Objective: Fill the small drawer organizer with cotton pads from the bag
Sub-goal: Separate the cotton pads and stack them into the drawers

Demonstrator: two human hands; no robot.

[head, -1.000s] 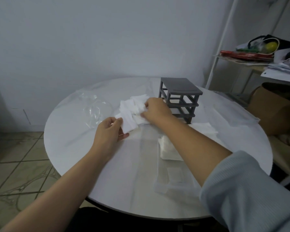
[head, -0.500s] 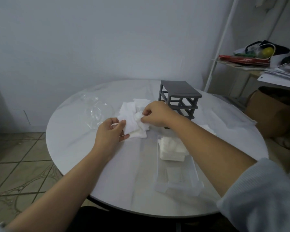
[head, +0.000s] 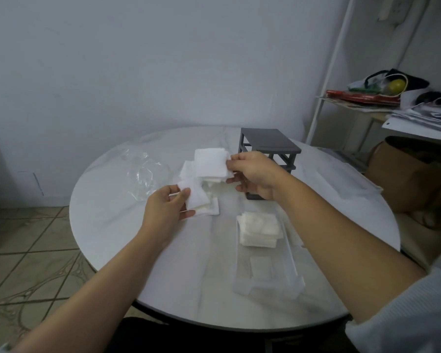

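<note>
head view, table: round white table with everything on it; grey organizer frame stands at the far side, its slots looking empty from here.
head view, drawer: clear drawer pulled out and lying flat near the front edge, just right of centre; a stack of cotton pads fills its far end, near end bare apart from what looks like a label.
head view, bag: clear bag crumpled and flat at far left, apparently emptied.
head view, loose pads: loose pile of pads on the table between the hands, beside the drawer, not in it.
head view, right hand: right hand raised above the pile, thumb and forefinger closed in a pinch on the right edge of a small sheaf of pads; the rest of the sheaf hangs free to the left.
head view, left hand: left hand lower, thumb and fingers closed on another few pads, touching the pile.
handling, judged: pads very light, soft, limp; they fan, slide on each other and cling by fibres, so a bundle sheds from a loose hold.
where to hold, judged: pinch across the whole thickness at one edge, or flat between thumb and fingers over the middle; square the edges before lowering into the drawer.
risk, judged: an uneven sheaf snagging the drawer wall, strays falling to the table.
progress, judged: partway; one drawer part filled.
</note>
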